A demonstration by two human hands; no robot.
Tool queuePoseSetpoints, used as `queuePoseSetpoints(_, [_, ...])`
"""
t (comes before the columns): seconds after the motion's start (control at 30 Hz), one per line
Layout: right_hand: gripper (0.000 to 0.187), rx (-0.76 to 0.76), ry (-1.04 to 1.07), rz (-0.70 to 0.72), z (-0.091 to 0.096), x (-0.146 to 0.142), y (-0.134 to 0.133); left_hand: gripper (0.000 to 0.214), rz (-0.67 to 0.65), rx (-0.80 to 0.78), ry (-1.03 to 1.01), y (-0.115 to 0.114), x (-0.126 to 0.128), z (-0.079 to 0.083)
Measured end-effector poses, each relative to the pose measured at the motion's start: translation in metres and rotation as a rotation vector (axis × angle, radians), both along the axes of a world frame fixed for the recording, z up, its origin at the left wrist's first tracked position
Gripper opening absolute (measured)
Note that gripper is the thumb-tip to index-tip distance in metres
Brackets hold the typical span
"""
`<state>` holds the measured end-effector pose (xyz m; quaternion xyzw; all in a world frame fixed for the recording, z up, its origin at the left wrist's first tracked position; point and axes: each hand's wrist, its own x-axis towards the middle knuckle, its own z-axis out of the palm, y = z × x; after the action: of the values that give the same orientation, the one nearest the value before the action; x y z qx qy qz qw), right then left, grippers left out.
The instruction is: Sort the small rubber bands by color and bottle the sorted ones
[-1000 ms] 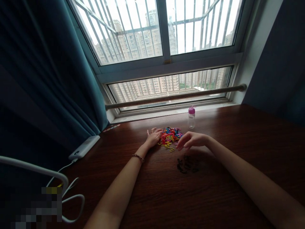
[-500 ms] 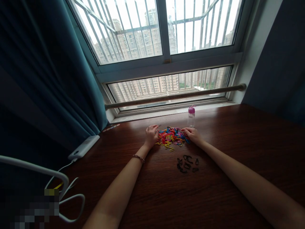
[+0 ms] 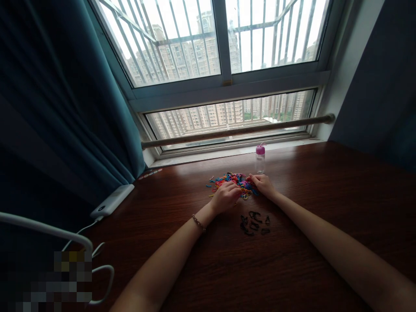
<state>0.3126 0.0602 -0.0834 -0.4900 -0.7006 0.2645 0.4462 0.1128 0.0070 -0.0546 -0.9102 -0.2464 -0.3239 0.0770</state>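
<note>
multicoloured loops (image 3: 234, 177) under seemingly half-curled left grip (image 3: 227, 196)

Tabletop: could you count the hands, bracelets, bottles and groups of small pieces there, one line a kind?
Hands, left hand and right hand: 2
Bracelet: 1
Pink-capped bottle: 1
Groups, multicoloured pile and black pieces: 2
Total: 6

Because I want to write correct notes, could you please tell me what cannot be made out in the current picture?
In the head view:
- Part of the colourful pile: hidden behind the left hand.
- Whether the left hand or the right hand pinches a piece: too small to tell.
- The lower left corner: covered by pixel blocks.
- The white tube: cut off by the left edge.
</note>
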Motion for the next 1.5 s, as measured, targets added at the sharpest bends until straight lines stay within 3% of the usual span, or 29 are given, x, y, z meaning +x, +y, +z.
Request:
queuePoseSetpoints(0.17, [0.045,-0.022,0.031,0.006,0.001,-0.001,-0.001,0.023,-0.127,0.065,0.241,-0.012,0.011,0.003])
queuePoseSetpoints(0.37, [0.046,-0.029,0.042,-0.024,0.001,0.000,-0.001,0.025,-0.166,0.068,0.235,-0.012,0.009,0.003])
queuePoseSetpoints(0.43, [0.045,-0.066,0.164,-0.044,0.003,0.001,-0.001,0.022,-0.114,0.050,0.158,-0.008,0.005,0.003])
queuePoseSetpoints(0.53, [0.043,-0.123,0.406,0.009,0.013,0.001,-0.006,0.022,0.117,0.007,-0.025,0.003,-0.008,0.003])
queuePoseSetpoints(0.63, [0.044,-0.245,0.536,0.216,0.031,0.001,-0.016,0.023,0.376,-0.026,-0.179,0.022,-0.028,0.003])
queuePoseSetpoints(0.7, [0.045,-0.383,0.459,0.449,0.045,0.000,-0.027,0.024,0.476,-0.064,-0.218,0.038,-0.041,0.004])
queuePoseSetpoints(0.8, [0.044,-0.593,0.211,0.791,0.061,-0.004,-0.041,0.027,0.541,-0.163,-0.182,0.062,-0.052,0.005])
queuePoseSetpoints(0.87, [0.044,-0.632,0.123,0.876,0.065,-0.008,-0.045,0.029,0.509,-0.272,-0.091,0.075,-0.052,0.006])
queuePoseSetpoints(0.93, [0.046,-0.562,0.158,0.798,0.062,-0.010,-0.042,0.032,0.456,-0.383,0.001,0.086,-0.048,0.004])
queuePoseSetpoints(1.07, [0.049,-0.216,0.363,0.316,0.044,-0.006,-0.020,0.033,0.414,-0.525,0.090,0.101,-0.037,-0.004])
queuePoseSetpoints(1.13, [0.049,-0.074,0.254,0.172,0.033,-0.001,-0.009,0.033,0.403,-0.541,0.099,0.105,-0.034,-0.009])
queuePoseSetpoints(1.2, [0.052,-0.015,0.097,0.152,0.023,0.001,-0.002,0.033,0.396,-0.522,0.093,0.106,-0.034,-0.012])
queuePoseSetpoints(1.33, [0.049,0.082,-0.057,0.272,0.004,-0.004,0.005,0.031,0.399,-0.435,0.031,0.101,-0.036,-0.011])
queuePoseSetpoints(1.5, [0.043,0.097,-0.149,0.329,-0.009,-0.012,0.010,0.022,0.377,-0.324,-0.240,0.082,-0.044,0.001])
